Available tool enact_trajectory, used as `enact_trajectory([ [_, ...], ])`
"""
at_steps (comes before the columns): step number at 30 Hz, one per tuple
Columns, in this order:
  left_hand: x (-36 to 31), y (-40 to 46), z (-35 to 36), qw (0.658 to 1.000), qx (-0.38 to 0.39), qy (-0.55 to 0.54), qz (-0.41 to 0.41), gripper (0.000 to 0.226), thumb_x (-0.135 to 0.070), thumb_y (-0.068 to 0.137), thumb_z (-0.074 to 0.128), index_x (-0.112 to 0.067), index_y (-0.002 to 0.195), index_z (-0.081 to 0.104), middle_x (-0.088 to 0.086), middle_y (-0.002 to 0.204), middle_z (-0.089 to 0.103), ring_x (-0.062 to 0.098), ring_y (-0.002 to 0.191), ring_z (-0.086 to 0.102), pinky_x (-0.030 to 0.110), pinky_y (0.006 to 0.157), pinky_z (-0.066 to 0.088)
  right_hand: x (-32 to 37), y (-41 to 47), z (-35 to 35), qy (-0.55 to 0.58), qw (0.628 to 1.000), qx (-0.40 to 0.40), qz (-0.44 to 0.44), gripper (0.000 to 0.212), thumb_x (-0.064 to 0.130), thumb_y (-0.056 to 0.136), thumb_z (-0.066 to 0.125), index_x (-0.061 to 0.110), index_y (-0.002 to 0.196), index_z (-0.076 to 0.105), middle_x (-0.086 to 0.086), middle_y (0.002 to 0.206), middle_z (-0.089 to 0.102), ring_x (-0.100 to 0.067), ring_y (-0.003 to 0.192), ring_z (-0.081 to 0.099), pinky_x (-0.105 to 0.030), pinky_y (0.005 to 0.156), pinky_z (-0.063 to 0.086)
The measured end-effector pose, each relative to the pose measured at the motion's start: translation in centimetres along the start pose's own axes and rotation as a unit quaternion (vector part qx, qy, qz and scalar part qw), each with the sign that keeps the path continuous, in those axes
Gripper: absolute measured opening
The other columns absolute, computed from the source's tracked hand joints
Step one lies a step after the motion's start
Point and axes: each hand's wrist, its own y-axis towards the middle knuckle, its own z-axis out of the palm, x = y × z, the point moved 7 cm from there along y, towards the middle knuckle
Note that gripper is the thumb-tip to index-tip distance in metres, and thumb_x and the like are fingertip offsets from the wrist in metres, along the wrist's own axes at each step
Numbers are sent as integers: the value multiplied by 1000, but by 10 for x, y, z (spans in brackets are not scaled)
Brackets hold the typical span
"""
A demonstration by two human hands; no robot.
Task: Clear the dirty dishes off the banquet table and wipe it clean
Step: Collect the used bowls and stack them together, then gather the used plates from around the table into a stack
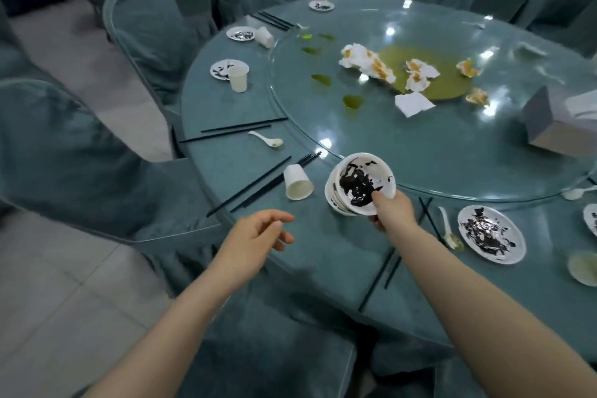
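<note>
Bowls (360,184), nested and tilted, are sitting clamped in the right hand (392,212), probably gathering a carry stack, while the left hand (258,233) is hovering empty, fingers apart, near the tipped cup (297,182).

A stack of bowls (358,186) was held tilted above the table (323,268), the right hand's (392,212) fingers (381,200) clamped on its near rim. A tipped cup (297,182) was laid just left of those fingers, with chopsticks (252,186) left of the cup. A spoon (266,138) was set behind the cup. The turntable (436,145) was placed beyond the fingers, with napkins (371,63) on it and a box (555,121) at its right. A plate (491,234) was set right of the fingers, a second spoon (447,229) between them. The left hand (258,236) was held open left of the stack, above the table edge.
</note>
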Motion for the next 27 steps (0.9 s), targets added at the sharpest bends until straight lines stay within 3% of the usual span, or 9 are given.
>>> enact_trajectory([
  [2, 7, 1, 5, 1000, -6, 5, -15, 25, -11, 98, 44, -25, 97, 65, -4, 75, 71, 2, 64, 62, 13, 61, 46, -3, 22, 11, -17, 1000, 11, 1, 14, 14, 88, 49, 15, 93, 62, -8, 80, 64, -21, 52, 58, -22, 39, 42],
  [4, 14, 1, 9, 999, -18, 4, -30, 25, -9, 98, 44, -24, 97, 65, -2, 76, 72, 2, 64, 61, 12, 61, 46, -7, 40, 18, -66, 998, 14, -11, 19, 13, 86, 51, 10, 103, 59, -11, 92, 66, -29, 69, 63, -30, 53, 51],
  [6, 20, 1, 11, 999, -29, 5, -44, 25, -8, 98, 45, -23, 98, 65, 2, 78, 72, 3, 64, 62, 12, 61, 46, -12, 52, 18, -141, 990, 6, -24, 28, 17, 84, 52, 8, 111, 50, -12, 104, 64, -30, 84, 58, -34, 68, 46],
  [11, 22, 15, 29, 996, -40, 24, -72, 24, -8, 97, 45, -21, 99, 65, 0, 79, 71, 2, 63, 61, 13, 59, 45, -31, 70, 9, -286, 958, 21, -6, 44, 32, 83, 50, 9, 119, 40, -12, 106, 62, -34, 96, 59, -33, 72, 42],
  [12, 21, 19, 34, 996, -40, 23, -75, 24, -8, 97, 45, -21, 100, 65, 0, 79, 71, 3, 63, 61, 16, 60, 45, -32, 71, 12, -286, 957, 46, -5, 41, 32, 84, 48, 9, 117, 44, -11, 104, 64, -34, 95, 62, -31, 69, 44],
  [16, 18, 37, 59, 996, -30, 27, -82, 24, -8, 97, 45, -23, 99, 64, -3, 77, 72, 3, 63, 61, 17, 61, 46, -30, 71, 18, -185, 973, 134, -28, 22, 12, 82, 41, 9, 92, 61, -8, 65, 70, -25, 47, 67, -21, 41, 46],
  [19, 15, 50, 82, 996, -10, 21, -86, 24, -7, 97, 45, -21, 100, 64, -3, 75, 71, 2, 61, 61, 14, 59, 45, -25, 82, -14, -144, 985, 79, -59, 18, 12, 81, 41, 13, 80, 60, -6, 60, 65, -21, 40, 60, -25, 46, 46],
  [23, 12, 70, 112, 996, 11, 13, -87, 24, -4, 97, 45, -19, 99, 64, -1, 76, 69, 5, 59, 59, 14, 59, 44, -19, 116, -86, -75, 995, -37, -60, 15, 17, 83, 44, 13, 83, 59, -3, 60, 59, -11, 33, 50, -19, 36, 37],
  [27, 8, 84, 139, 996, 17, -5, -86, 25, -4, 97, 45, -19, 97, 64, 0, 76, 69, 8, 61, 59, 15, 60, 43, -23, 150, -140, -50, 994, -91, -35, 16, 16, 82, 43, 17, 76, 59, -8, 65, 63, -20, 44, 56, -27, 49, 43],
])
